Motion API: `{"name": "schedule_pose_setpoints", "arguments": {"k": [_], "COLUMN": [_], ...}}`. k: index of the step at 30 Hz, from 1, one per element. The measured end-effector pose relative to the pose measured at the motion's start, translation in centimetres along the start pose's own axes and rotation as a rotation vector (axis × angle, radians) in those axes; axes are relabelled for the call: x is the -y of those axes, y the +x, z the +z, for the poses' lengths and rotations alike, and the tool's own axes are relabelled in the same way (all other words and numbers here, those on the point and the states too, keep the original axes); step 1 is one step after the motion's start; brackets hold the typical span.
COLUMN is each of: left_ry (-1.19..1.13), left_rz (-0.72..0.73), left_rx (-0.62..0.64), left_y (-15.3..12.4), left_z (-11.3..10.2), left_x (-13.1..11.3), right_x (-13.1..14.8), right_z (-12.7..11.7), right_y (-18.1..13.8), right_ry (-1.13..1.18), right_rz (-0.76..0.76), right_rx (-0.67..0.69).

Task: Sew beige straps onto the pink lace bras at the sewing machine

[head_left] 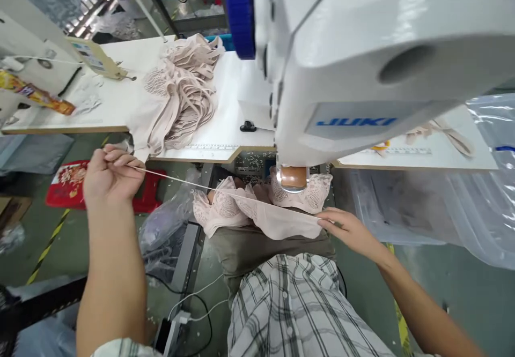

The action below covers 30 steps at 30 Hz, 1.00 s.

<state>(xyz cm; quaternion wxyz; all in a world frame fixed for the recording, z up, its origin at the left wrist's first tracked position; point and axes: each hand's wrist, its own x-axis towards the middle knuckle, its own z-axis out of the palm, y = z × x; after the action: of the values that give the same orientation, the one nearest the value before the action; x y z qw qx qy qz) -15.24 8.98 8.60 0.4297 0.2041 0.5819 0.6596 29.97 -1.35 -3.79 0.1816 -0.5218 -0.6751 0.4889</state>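
My left hand (109,176) is closed, pinching the end of a thin beige strap (177,179) pulled taut to the left. The strap runs to a beige lace garment (257,207) lying over my lap below the table edge. My right hand (346,229) pinches the garment's smooth right edge with fingers together. A white sewing machine (362,67) looms above, its metal foot area (293,177) just over the lace.
A heap of beige garments (181,94) lies on the white table (229,110), spilling over its front edge. More beige straps (442,132) rest at the table's right. Clear plastic bins (442,207) stand at right; a red item (64,183) and plastic bags lie on the floor at left.
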Motion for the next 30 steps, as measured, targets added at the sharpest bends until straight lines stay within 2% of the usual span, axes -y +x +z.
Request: {"name": "schedule_pose_setpoints", "arguments": {"k": [2, 4, 6, 7, 8, 9, 12, 14, 17, 19, 23, 26, 28, 30], "left_ry": [-0.021, 0.0, 0.031, 0.036, 0.056, 0.065, 0.101, 0.116, 0.266, 0.445, 0.777, 0.952, 0.991, 0.929], "left_rz": [-0.018, -0.032, -0.108, -0.155, -0.229, -0.276, -0.395, -0.439, -0.406, -0.285, -0.028, 0.061, 0.106, 0.093], "left_rx": [-0.082, -0.085, 0.015, 0.079, 0.164, 0.239, 0.479, 0.594, 0.75, 0.837, 0.961, 1.05, 1.032, 0.899], "left_y": [1.2, 1.2, -0.2, -1.4, -2.9, -4.5, -9.5, -12.0, -14.2, -14.8, -15.4, -14.8, -14.2, -13.8], "left_z": [-1.0, -1.2, -0.5, 0.2, 1.2, 2.2, 5.1, 6.3, 7.2, 7.4, 7.4, 7.4, 7.2, 6.7], "left_x": [0.8, 2.0, 4.0, 5.2, 6.6, 8.1, 11.9, 13.5, 14.4, 14.4, 14.3, 14.3, 14.7, 15.3], "right_x": [-0.7, -1.2, -1.3, -1.1, -0.7, -0.1, 2.4, 3.9, 5.5, 6.2, 7.1, 6.9, 6.2, 5.2], "right_z": [0.6, 1.6, 2.9, 3.5, 4.1, 4.7, 5.5, 5.4, 4.5, 3.7, 2.6, 2.2, 2.2, 2.5], "right_y": [0.1, 0.4, 0.8, 1.2, 1.5, 2.0, 3.2, 3.9, 4.4, 4.4, 4.2, 4.6, 5.2, 5.9], "right_ry": [0.153, 0.28, 0.319, 0.299, 0.264, 0.224, 0.148, 0.175, 0.265, 0.292, 0.149, 0.042, 0.018, 0.075], "right_rz": [0.093, 0.166, 0.199, 0.196, 0.181, 0.158, 0.098, 0.078, 0.048, 0.023, -0.003, 0.007, 0.036, 0.086], "right_rx": [-0.131, -0.411, -0.72, -0.791, -0.775, -0.685, -0.278, -0.158, -0.097, -0.059, 0.031, 0.128, 0.139, 0.017]}}
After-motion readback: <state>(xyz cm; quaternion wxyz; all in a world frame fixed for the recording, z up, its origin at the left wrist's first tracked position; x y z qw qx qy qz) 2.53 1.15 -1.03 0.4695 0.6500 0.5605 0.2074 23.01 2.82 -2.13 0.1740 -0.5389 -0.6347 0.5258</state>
